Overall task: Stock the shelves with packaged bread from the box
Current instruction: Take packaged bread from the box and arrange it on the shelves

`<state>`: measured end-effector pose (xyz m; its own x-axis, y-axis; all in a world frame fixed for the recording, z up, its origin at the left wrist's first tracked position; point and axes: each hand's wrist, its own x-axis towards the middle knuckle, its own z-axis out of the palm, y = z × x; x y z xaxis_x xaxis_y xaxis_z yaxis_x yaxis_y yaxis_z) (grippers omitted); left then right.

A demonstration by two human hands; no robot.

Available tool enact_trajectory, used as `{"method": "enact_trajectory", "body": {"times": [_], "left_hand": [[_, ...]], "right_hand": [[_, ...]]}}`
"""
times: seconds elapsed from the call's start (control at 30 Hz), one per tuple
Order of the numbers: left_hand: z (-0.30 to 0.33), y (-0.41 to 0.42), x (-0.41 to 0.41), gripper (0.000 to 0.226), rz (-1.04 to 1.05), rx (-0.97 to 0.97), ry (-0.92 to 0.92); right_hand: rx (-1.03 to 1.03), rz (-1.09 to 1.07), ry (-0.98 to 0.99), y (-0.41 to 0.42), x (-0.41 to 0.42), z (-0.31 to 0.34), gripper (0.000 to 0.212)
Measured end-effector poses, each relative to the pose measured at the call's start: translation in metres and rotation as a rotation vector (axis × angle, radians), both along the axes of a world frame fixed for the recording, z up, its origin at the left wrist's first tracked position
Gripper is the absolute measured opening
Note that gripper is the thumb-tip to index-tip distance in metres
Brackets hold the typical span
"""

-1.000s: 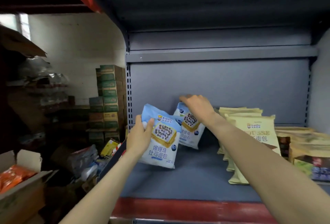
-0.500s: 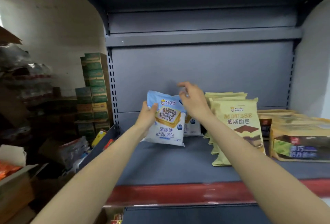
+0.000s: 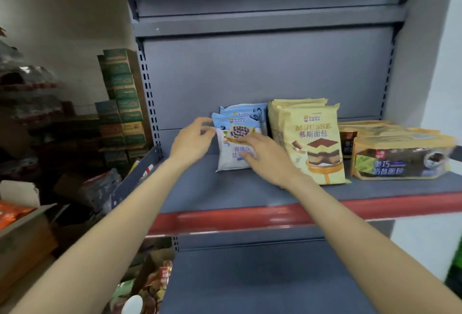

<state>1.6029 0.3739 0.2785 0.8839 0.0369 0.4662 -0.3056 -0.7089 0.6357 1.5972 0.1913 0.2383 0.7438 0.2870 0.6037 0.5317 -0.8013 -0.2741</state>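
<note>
The front blue bread packet [image 3: 233, 148] stands upright on the grey shelf [image 3: 225, 193], leaning back against a second blue packet [image 3: 246, 111] of the same kind, whose top edge shows just behind it. Both sit left of centre on the shelf deck, close to the back panel and just beside a row of yellow mousse bread packets [image 3: 312, 143], so that like products form a facing row. The left hand [image 3: 191, 142] is at the packet's left edge, fingers curled with the tips at the upper corner; it appears to touch or lightly pinch that edge, though whether it truly grips cannot be told. The right hand [image 3: 262, 153] lies over the lower front face with fingers extended and fairly flat, pressing rather than clasping, evidently to seat the packet upright and square it against the one behind. Contact from two sides suits a soft, air-filled pouch, which would otherwise slump or slide forward on the smooth deck. To the right of the yellow row lie flatter dark-and-yellow packets [image 3: 400, 161], stacked on their sides. A red price rail [image 3: 275, 216] fronts the shelf. At lower left, an open cardboard box [image 3: 22, 226] with orange packaging inside stands within reach, presumably a supply box, and green cartons [image 3: 120, 93] are stacked against the far wall.
</note>
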Motion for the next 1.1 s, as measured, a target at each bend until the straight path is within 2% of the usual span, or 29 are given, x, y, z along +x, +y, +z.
{"method": "enact_trajectory", "body": {"times": [0.1, 0.2, 0.3, 0.37, 0.5, 0.67, 0.77, 0.87, 0.97, 1.03, 1.1], "left_hand": [[-0.018, -0.003, -0.057, 0.017, 0.005, 0.060, -0.209], [-0.046, -0.014, -0.105, 0.023, -0.039, 0.045, -0.390], [-0.089, -0.023, -0.136, 0.030, -0.139, 0.060, -0.352], [-0.123, -0.028, -0.153, 0.028, -0.208, 0.110, -0.257], [-0.198, -0.037, -0.191, 0.021, -0.280, 0.403, -0.053], [-0.303, -0.056, -0.240, 0.025, -0.315, 0.608, 0.345], [-0.365, -0.074, -0.270, 0.027, -0.351, 0.565, 0.607], [-0.427, -0.093, -0.298, 0.025, -0.337, 0.456, 0.834], [-0.475, -0.116, -0.324, 0.030, -0.339, 0.322, 0.980], [-0.499, -0.132, -0.338, 0.034, -0.294, 0.229, 1.031], [-0.521, -0.147, -0.348, 0.037, -0.249, 0.195, 1.072]], "right_hand": [[0.115, -0.011, -0.166, -0.005, -0.054, -0.012, 0.030], [0.198, -0.073, -0.289, -0.014, -0.113, -0.036, 0.029], [0.194, -0.138, -0.381, -0.028, -0.169, -0.076, 0.022], [0.179, -0.164, -0.346, -0.039, -0.204, -0.111, 0.019], [0.077, -0.198, -0.066, -0.070, -0.256, -0.187, 0.020], [-0.057, -0.173, 0.526, -0.128, -0.298, -0.287, 0.017], [-0.068, -0.171, 0.815, -0.160, -0.326, -0.343, 0.023], [-0.124, -0.221, 1.020, -0.191, -0.351, -0.391, 0.027], [-0.328, -0.208, 1.090, -0.215, -0.379, -0.439, 0.022], [-0.370, -0.142, 1.112, -0.223, -0.396, -0.462, 0.013], [-0.406, -0.053, 1.179, -0.228, -0.407, -0.481, 0.026]]}}
